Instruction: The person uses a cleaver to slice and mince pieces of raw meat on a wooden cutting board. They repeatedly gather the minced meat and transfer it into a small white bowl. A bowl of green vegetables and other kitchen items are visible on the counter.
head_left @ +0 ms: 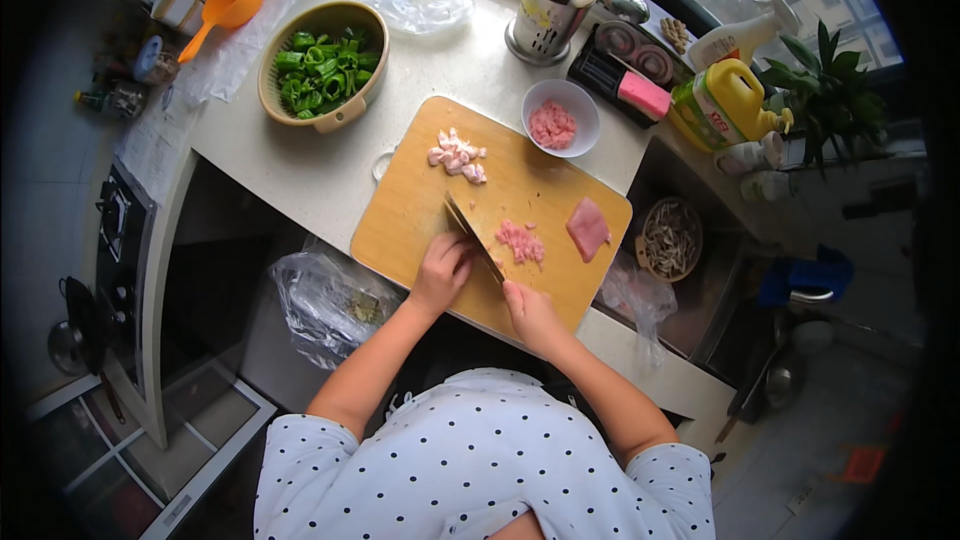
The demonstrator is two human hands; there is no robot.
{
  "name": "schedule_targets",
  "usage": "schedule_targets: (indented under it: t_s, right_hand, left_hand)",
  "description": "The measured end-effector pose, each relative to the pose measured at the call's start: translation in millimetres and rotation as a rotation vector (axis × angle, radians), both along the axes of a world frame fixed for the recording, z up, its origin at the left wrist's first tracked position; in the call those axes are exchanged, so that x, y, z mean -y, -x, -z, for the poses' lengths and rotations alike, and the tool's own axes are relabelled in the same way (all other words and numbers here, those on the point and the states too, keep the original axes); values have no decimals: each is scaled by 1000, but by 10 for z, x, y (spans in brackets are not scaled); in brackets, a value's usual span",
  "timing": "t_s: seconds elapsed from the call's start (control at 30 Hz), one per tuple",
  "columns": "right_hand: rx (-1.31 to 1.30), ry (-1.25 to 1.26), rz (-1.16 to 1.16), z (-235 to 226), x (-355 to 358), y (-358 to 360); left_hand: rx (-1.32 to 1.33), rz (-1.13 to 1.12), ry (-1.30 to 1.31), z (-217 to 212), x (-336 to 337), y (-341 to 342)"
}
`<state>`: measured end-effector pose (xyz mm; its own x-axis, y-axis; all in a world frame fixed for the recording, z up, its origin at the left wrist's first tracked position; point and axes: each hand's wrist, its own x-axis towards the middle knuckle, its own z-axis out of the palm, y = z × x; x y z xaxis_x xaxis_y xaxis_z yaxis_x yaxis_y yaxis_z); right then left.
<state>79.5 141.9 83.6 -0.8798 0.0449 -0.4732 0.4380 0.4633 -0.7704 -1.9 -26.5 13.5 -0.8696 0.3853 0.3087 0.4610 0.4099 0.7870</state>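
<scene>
A wooden cutting board [400, 208] lies on the counter in front of me. My right hand [531, 314] is wrapped around the handle of a kitchen knife [473, 237], whose blade runs away from me and to the left across the board. Against the blade's left side, my left hand [441, 271] has its fingers curled; whatever they may hold is hidden. Right of the blade sits a small pile of diced pink meat [520, 242], with a larger meat slab [588, 229] farther right. Pale, fatty pieces [457, 155] lie near the board's far left.
Beyond the board stand a white bowl of minced meat [552, 126] and a beige basket [270, 90] of cut green peppers. A chopstick holder [543, 30] is at the back. The sink at right holds a basket of thin strips [672, 239]. A plastic bag [325, 305] hangs at left.
</scene>
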Motion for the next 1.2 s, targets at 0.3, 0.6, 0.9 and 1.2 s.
schedule_targets:
  t_s: [0.3, 0.6, 0.9, 1.2]
  right_hand:
    - [1, -7, 37, -21, -54, 66]
    - [78, -58, -30, -290, -216, -241]
    - [115, -71, -71, -264, -179, -256]
    - [10, -53, 83, 104, -41, 21]
  left_hand:
    - [-94, 70, 25, 77, -45, 52]
    - [-126, 20, -44, 31, -78, 18]
    - [-128, 38, 22, 80, -68, 55]
    - [-67, 58, 43, 122, -51, 16]
